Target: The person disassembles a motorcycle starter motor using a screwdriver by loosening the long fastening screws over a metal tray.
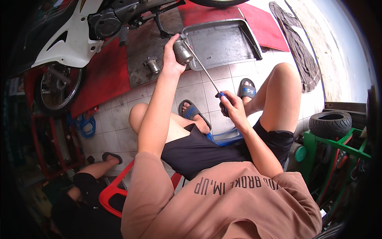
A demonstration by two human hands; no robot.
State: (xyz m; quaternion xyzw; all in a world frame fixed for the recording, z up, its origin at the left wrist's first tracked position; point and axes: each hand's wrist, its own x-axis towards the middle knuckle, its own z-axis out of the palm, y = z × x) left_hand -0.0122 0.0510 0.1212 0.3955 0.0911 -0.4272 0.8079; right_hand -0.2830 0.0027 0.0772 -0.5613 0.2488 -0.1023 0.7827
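My left hand is closed round a dull silver metal cylinder, held up over the near left corner of a grey metal tray. In my right hand is a long screwdriver with a blue and black handle. Its shaft slants up and left to the far end of the cylinder. Whether the tip touches the metal or passes beside it I cannot tell. A second silver metal part, smaller and rounded, sits on the patterned plate left of my left hand.
A motorcycle stands at the far left, above a red and grey platform. A dark cloth lies at the right. A tyre rests on a green rack. Another person's leg shows at lower left, near a blue hose.
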